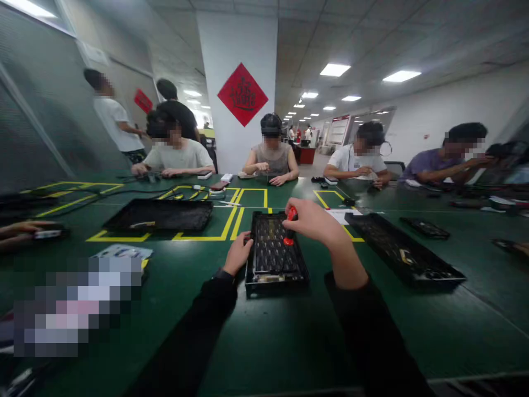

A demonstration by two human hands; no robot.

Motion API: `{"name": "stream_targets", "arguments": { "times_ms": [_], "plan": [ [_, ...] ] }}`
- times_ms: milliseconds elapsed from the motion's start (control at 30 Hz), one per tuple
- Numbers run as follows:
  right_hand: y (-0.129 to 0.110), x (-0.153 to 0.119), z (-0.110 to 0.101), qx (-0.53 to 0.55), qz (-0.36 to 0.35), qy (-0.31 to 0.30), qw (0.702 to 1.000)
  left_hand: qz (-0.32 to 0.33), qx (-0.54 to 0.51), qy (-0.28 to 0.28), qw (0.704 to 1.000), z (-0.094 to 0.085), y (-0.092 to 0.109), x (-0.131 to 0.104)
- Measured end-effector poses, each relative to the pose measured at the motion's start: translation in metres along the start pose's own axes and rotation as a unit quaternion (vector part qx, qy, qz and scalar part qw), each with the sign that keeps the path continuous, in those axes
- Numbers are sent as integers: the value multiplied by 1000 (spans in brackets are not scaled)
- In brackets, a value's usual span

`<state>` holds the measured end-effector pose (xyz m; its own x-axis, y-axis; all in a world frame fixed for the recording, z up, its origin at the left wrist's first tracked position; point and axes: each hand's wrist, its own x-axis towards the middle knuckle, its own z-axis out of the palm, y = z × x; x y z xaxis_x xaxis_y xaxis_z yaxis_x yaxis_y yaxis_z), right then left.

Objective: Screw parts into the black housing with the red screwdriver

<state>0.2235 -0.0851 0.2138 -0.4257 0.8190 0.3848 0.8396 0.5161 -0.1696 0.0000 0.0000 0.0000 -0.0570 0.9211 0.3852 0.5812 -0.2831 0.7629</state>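
Observation:
In front of me on the green table lies a black rectangular housing (pixel 275 264), open side up, with rows of small shapes inside. My left hand (pixel 238 253) grips its left edge, thumb at the rim. A red and black screwdriver (pixel 290 231) stands upright over the right half of the housing. Around its handle the fingers of my right hand (pixel 309 220) are closed. I cannot make out what the screwdriver's tip touches. A pale strip (pixel 268 279) runs along the housing's near end.
Black trays lie at the left (pixel 159 215) and right (pixel 407 248), each with small pieces inside. A small dark panel (pixel 425 227) rests at far right. Cables (pixel 136 193) cross the left side of the table. Several people sit opposite; another person's hand (pixel 20 229) shows at left.

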Motion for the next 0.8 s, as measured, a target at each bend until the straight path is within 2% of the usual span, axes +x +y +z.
{"name": "stream_targets", "arguments": {
  "times_ms": [167,467,800],
  "plan": [
    [-4,-4,0,-5,-7,-1,1000,0,-11,-1,1000,-2,3,-3],
    [-24,-7,-6,52,-119,-39,991,1,-20,6,1000,-5,11,-3],
    [-16,-5,-8,66,-136,-41,988,2,-20,5,1000,-5,11,-4]
  ]
}}
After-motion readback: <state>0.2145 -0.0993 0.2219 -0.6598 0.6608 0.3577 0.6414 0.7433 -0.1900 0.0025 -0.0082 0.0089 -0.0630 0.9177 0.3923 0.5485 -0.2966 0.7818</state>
